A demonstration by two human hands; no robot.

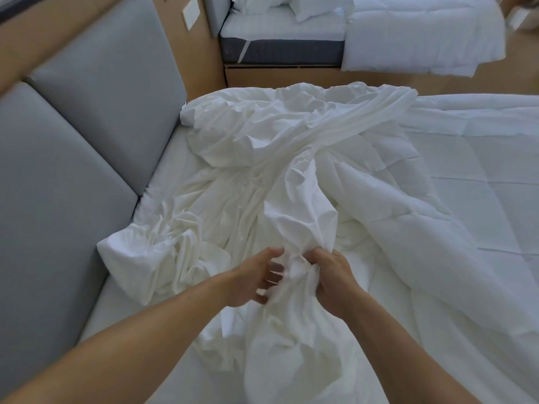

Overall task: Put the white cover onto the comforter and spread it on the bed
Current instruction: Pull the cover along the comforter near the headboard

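Bunching a fistful of the white cover (pixel 262 158) in my right grip (pixel 331 279), I have it clenched tight so the loose cloth cannot slide away while I hunt for the opening. My left grip (pixel 253 277) is released, its fingers loosely spread and brushing the same bunch, ready, I judge, to part the layers. From there the cover runs away from me in a twisted rope and lies crumpled over the head end of the bed (pixel 159 182). It lies partly on top of the comforter (pixel 472 182), which is spread flat and quilted toward the right and is not yet inside. I'd say the stuffing is barely begun. Counting: one cover, one comforter, two grey headboard pads (pixel 87 91) on my left, and a second bed (pixel 280 27) beyond with what look like two pillows (pixel 315 10).
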